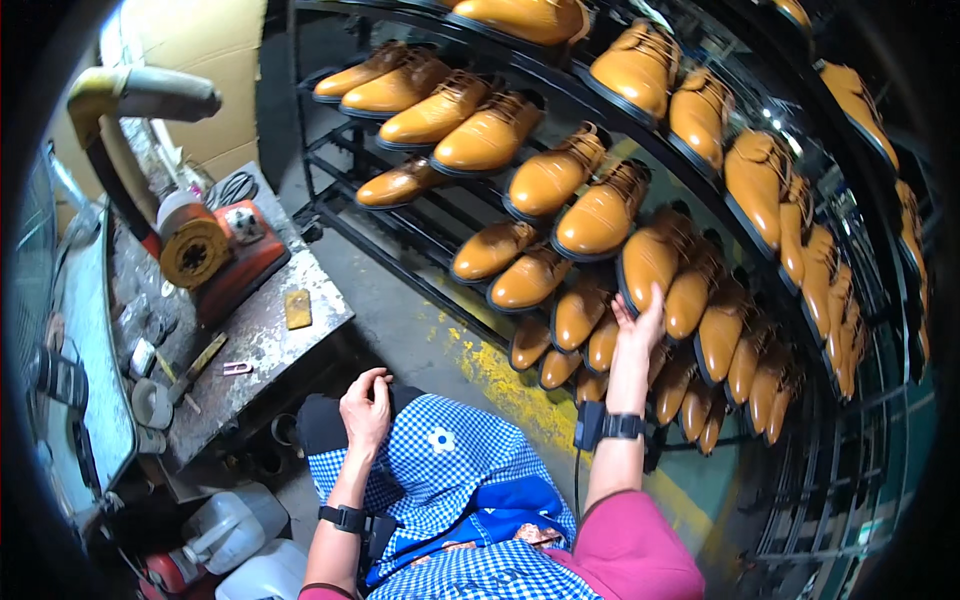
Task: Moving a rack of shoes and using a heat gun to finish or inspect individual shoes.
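Shoe [650,262]: tan leather, dark-soled, set on the middle shelf of the black wire rack [330,215], toe pointing down and out toward the front edge. It is touched at the toe by the right hand [640,325], fingers spread over the leather; whether a full grip has been closed cannot be told. The left hand [366,408] is rested loosely curled on the lap, holding nothing, on a blue checked apron [450,470].

Handling, as judged: the shoe is likely of moderate weight, stiff in sole and heel, firmer still if a last is inside, which cannot be seen. The polished upper looks smooth and easily marked, so it is best taken by the sole edge or heel rather than pinched at the toe. Neighbouring shoes [600,215] stand touching on either side, so a straight pull outward would be called for.

Containers: the rack is filled shelf after shelf with like tan shoes in pairs, soles inward. Two whitish plastic jugs [225,530] are stood on the floor at the lower left; their contents are not visible. A small round pot [152,403] is seen at the near edge of the tabletop [270,330], contents unclear. A red machine [215,255] with a yellow wheel is placed toward the tabletop's far edge.
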Demonstrator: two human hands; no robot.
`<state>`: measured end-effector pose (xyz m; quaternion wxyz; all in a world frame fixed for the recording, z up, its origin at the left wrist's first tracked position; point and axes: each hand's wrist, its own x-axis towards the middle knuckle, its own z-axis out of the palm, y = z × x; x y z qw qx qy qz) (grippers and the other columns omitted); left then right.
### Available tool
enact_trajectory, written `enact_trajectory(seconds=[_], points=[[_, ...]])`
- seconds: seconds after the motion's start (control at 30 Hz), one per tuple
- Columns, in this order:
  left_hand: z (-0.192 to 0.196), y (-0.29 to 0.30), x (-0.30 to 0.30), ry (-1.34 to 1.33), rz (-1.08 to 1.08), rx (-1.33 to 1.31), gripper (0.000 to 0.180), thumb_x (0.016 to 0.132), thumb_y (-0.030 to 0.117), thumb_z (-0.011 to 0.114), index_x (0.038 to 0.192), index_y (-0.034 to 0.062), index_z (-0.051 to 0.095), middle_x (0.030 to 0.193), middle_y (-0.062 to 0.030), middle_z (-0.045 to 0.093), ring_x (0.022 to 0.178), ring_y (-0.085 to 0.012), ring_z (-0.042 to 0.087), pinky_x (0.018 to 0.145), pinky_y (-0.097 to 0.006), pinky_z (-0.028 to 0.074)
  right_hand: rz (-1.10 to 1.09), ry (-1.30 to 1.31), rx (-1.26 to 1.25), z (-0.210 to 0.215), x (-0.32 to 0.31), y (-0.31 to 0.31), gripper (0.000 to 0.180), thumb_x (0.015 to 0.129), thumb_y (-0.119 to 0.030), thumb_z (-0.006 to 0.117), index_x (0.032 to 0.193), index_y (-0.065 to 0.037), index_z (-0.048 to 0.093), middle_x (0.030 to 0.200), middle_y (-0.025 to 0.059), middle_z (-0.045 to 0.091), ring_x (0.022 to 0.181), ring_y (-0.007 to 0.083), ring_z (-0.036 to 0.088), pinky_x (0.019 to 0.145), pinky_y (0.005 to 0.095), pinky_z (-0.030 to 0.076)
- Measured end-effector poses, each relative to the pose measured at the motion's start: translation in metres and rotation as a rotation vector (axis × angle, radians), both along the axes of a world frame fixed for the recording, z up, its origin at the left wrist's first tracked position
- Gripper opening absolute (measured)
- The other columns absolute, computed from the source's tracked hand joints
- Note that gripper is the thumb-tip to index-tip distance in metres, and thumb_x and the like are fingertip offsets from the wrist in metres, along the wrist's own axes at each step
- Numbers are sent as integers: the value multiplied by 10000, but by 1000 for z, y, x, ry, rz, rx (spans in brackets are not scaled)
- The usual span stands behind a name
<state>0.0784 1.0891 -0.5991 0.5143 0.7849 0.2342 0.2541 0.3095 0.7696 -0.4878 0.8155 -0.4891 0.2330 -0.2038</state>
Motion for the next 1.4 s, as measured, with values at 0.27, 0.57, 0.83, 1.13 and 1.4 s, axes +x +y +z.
enact_trajectory(seconds=[0.27, 0.57, 0.83, 1.13, 1.4], points=[[6, -3, 1, -11, 13, 58, 138, 835, 113, 566, 911, 50, 662, 792, -98, 682, 729, -243, 660, 662, -322, 520, 526, -499, 818, -88, -108, -34, 597, 821, -494, 576, 1172, -15, 517, 992, 201, 620, 603, 205, 554, 478, 317, 444], [7, -3, 7, -1, -3, 107, 157, 834, 121, 563, 916, 34, 665, 798, -92, 678, 754, -245, 656, 672, -336, 521, 688, -201, 116, -159, -92, 22, 559, 824, -334, 598, 1266, -27, 450, 1250, 126, 530, 1114, 277, 530, 929, 456, 454], [7, 5, 3, -21, 14, 84, 149, 823, 129, 565, 889, 42, 668, 802, -88, 682, 756, -251, 656, 688, -350, 521, 1062, 83, 534, -20, -66, 257, 333, 865, -310, 579, 1071, -47, 581, 988, 86, 656, 833, 244, 647, 719, 391, 539], [7, 21, -6, -7, 17, 28, 162, 814, 123, 563, 878, 20, 670, 801, -102, 690, 764, -266, 668, 718, -347, 527, 1136, 94, 542, 2, -32, 404, 385, 852, -303, 597, 1102, -10, 580, 1023, 145, 654, 873, 324, 656, 632, 357, 594], [11, 33, -10, -40, 45, 43, 143, 790, 116, 574, 840, 7, 653, 793, -156, 665, 736, -307, 646, 677, -379, 521, 1353, 73, 592, 17, -8, 479, 442, 833, -318, 610, 1135, -4, 541, 1011, 159, 642, 851, 325, 652, 684, 378, 576]])
